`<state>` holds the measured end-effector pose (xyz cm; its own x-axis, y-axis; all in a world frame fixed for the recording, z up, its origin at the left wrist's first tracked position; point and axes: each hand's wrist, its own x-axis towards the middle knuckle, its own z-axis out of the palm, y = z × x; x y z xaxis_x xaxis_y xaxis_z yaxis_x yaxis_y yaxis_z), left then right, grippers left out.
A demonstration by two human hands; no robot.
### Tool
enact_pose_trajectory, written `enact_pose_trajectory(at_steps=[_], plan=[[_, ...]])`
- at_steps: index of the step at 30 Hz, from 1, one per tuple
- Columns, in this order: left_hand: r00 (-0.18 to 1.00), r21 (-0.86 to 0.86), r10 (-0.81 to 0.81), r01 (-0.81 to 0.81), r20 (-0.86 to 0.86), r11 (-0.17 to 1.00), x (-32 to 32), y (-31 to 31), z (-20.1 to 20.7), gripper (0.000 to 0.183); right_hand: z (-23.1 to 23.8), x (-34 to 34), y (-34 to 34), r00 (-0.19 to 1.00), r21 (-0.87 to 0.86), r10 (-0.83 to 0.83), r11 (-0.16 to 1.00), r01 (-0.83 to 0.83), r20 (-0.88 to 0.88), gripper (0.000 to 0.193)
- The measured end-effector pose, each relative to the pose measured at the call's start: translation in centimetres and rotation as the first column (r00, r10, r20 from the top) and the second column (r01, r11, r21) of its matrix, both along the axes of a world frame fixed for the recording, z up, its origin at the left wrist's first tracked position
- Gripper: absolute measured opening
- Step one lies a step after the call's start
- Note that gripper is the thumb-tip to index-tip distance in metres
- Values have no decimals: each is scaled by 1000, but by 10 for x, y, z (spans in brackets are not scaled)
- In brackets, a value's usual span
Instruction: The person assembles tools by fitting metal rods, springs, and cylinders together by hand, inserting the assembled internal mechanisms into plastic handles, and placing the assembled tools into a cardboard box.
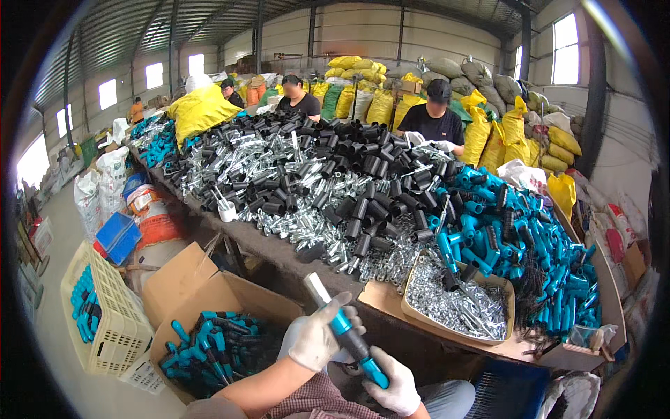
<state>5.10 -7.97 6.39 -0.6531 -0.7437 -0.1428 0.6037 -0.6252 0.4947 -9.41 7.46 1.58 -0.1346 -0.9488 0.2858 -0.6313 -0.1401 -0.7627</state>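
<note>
A teal-and-black tubular tool with a shiny metal tube at its upper end lies tilted across my lap, held in both hands. My left hand, in a white glove, wraps round it below the metal end. Lower down, the white-gloved right hand is closed on the teal bottom end. Past my hands, a shallow tray of small metal parts sits at the bench's near edge. Left of my lap, an open cardboard box holds similar teal-and-black pieces.
The long bench bears heaps of black sleeves, metal pieces and teal handles. A cream plastic crate stands at left. Across the bench, a capped co-worker handles something. Yellow sacks stand behind.
</note>
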Motion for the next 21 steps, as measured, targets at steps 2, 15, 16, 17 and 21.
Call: enact_pose_trajectory(at_steps=[2, 15, 16, 17, 21], plan=[[998, 20, -29, 30, -53, 999, -1, -5, -23, 35, -5, -1, 3, 994, 57, 70, 996, -66, -80, 80], [939, -900, -21, 336, 344, 279, 32, 6, 15, 19, -88, 18, 4, 79, 85, -51, 845, -528, 996, 78], [938, -901, -57, 344, 342, 264, 28, 5, 14, 19, -90, 17, 7, 165, 129, -48, 841, -526, 985, 71], [936, -900, -65, 351, 346, 259, 29, 4, 13, 19, -94, 21, 5, 164, 130, -47, 829, -543, 985, 71], [872, -783, -164, 486, 461, 388, 27, 9, 10, 19, -120, 29, 4, 269, 267, -192, 923, -279, 944, 45]])
